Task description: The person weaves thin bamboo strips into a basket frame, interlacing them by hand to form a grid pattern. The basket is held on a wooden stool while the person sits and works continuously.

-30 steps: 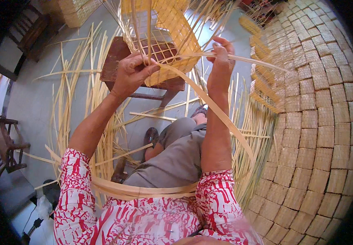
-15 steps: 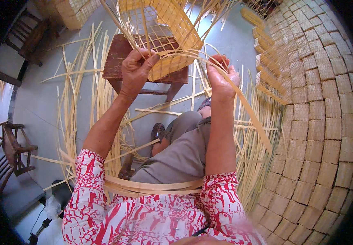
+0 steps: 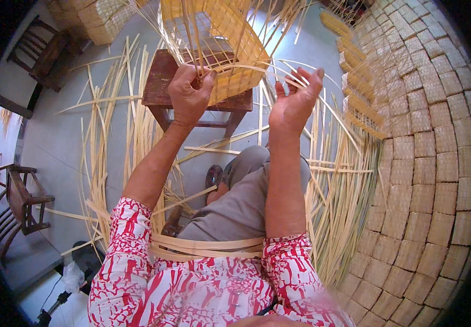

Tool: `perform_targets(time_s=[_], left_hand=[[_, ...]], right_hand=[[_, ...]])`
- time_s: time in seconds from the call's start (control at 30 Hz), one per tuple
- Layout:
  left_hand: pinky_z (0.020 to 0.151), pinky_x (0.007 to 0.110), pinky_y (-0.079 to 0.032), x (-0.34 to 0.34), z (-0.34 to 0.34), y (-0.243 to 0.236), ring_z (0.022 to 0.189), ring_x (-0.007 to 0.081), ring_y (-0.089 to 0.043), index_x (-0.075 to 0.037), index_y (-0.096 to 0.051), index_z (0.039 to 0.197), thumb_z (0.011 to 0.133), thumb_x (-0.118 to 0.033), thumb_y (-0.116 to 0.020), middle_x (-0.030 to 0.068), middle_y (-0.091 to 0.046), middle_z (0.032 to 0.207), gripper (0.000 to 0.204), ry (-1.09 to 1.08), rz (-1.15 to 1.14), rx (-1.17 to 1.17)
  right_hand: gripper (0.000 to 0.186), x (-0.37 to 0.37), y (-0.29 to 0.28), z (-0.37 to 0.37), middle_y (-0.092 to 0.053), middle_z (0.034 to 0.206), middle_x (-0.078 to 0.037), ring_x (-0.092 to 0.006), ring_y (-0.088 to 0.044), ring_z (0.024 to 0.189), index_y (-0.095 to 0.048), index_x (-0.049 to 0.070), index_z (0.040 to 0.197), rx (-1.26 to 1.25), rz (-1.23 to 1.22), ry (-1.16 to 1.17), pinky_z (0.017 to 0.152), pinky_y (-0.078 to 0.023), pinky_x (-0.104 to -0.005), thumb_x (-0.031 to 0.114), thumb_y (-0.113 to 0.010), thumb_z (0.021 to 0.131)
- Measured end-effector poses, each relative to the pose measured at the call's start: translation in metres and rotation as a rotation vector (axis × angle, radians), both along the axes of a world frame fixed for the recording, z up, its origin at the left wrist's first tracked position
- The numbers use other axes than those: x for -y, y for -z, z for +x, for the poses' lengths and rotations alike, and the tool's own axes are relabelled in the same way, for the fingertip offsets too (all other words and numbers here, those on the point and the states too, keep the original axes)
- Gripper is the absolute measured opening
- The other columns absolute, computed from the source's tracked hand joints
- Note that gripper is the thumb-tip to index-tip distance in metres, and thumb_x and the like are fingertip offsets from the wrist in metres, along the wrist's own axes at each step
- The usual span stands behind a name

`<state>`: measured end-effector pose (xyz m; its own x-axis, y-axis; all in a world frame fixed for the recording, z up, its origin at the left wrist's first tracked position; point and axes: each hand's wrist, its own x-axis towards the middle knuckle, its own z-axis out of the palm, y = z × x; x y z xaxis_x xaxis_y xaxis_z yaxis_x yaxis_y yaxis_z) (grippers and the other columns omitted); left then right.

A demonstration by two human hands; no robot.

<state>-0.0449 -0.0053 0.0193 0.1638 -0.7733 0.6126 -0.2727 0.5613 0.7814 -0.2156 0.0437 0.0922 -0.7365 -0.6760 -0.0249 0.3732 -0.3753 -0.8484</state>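
Relative to 0.5 s earlier, your right hand (image 3: 295,106) has opened out, its fingers more spread, and the pale splint (image 3: 241,66) that slanted broadly over its palm now passes narrowly among the fingers. Your left hand (image 3: 189,95) keeps its place at the near left edge of the part-woven basket (image 3: 238,82), which remains on the red-brown stool (image 3: 158,79). The left grip is closed, thumb against forefinger, on the basket's edge; the right grip is loosely parted, and whether it presses on the splint you cannot tell.

Through the basket's lattice base you see the stool's seat. Near the right-hand wall of stacked woven pieces (image 3: 420,163) stands 1 row of small woven baskets (image 3: 352,60); at upper left are pale woven boxes (image 3: 102,24), their contents hidden.

The splint's long axis runs left to right, arching along the basket's near edge, then bends down toward the lower right. The basket's long loose stakes point upward and away from you; its far end is cut off by the frame.
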Motion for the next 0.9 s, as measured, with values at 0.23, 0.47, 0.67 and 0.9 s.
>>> perform_targets(time_s=[0.23,0.47,0.67,0.9], left_hand=[[0.067,0.025,-0.049,0.04,0.07,0.0,0.074,0.0083,-0.059,-0.001,-0.069,0.083,0.085,-0.007,-0.074,0.0003,-0.065,0.079,0.008,0.446,0.227,0.062],[0.08,0.027,-0.052,0.068,0.16,-0.009,0.083,0.008,-0.063,-0.004,-0.072,0.093,0.091,-0.014,-0.073,-0.0016,-0.07,0.084,0.01,0.689,0.352,0.228],[0.079,0.026,-0.05,0.098,0.178,0.017,0.089,0.0084,-0.061,-0.007,-0.067,0.103,0.088,-0.015,-0.076,-0.001,-0.066,0.097,0.019,0.76,0.217,0.418],[0.057,0.025,-0.044,0.064,0.14,0.001,0.068,0.0074,-0.053,-0.005,-0.066,0.097,0.082,-0.01,-0.081,0.0013,-0.061,0.083,0.022,0.446,0.292,0.186]], right_hand=[[0.085,0.008,-0.013,-0.049,-0.058,0.13,-0.014,-0.0255,-0.052,0.118,-0.052,0.005,0.139,-1.279,-0.082,-0.199,0.096,-0.042,-0.0423,0.064,-0.071,0.081],[0.013,0.021,0.002,-0.016,-0.07,0.093,-0.005,-0.0286,-0.063,0.096,-0.07,0.014,0.094,-1.966,-0.013,-0.124,0.091,-0.04,-0.0447,0.025,-0.063,0.092],[0.011,0.01,0.021,-0.017,-0.07,0.088,-0.013,-0.0396,-0.067,0.083,-0.064,0.015,0.101,-1.822,0.295,-0.445,0.07,-0.052,-0.0487,0.021,-0.059,0.094],[0.019,0.013,0.022,-0.03,-0.069,0.075,-0.014,-0.0242,-0.07,0.072,-0.065,0.006,0.108,-1.69,0.297,-0.591,0.068,-0.052,-0.0361,0.016,-0.052,0.097]])
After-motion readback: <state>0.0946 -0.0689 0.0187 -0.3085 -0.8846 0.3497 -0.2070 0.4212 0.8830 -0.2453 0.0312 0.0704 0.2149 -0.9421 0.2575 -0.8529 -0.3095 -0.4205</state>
